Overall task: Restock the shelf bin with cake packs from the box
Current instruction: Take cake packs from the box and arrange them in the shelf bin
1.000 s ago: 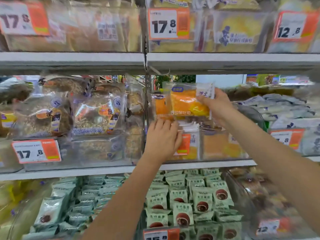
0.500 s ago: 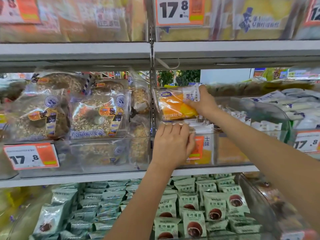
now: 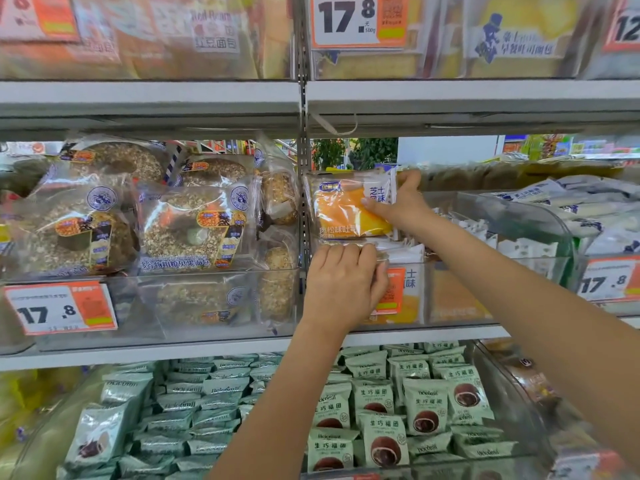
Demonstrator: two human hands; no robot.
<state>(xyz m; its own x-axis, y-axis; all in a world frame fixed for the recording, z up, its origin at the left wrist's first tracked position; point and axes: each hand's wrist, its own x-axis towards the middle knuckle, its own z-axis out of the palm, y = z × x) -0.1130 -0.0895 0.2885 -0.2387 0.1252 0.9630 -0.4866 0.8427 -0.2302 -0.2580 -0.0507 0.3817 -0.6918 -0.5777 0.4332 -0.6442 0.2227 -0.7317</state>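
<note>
An orange and white cake pack (image 3: pixel 346 207) stands upright at the left end of the clear shelf bin (image 3: pixel 457 296) on the middle shelf. My right hand (image 3: pixel 403 202) grips the pack's right side, thumb on its front. Just below, my left hand (image 3: pixel 344 284) curls its fingers over the bin's front rim and a pack lying there (image 3: pixel 398 252). More of the same packs show through the bin's front wall. The box is out of view.
Clear bins of round grain breads (image 3: pixel 187 230) sit to the left and white packs (image 3: pixel 568 216) to the right. Green mochi packs (image 3: pixel 408 410) fill the bin below. A shelf (image 3: pixel 450 98) hangs close above. Price tags (image 3: pixel 62 308) line the fronts.
My right hand has carried the cake pack leftward and lower, to the bin's left end. My left hand has stayed on the bin's front rim.
</note>
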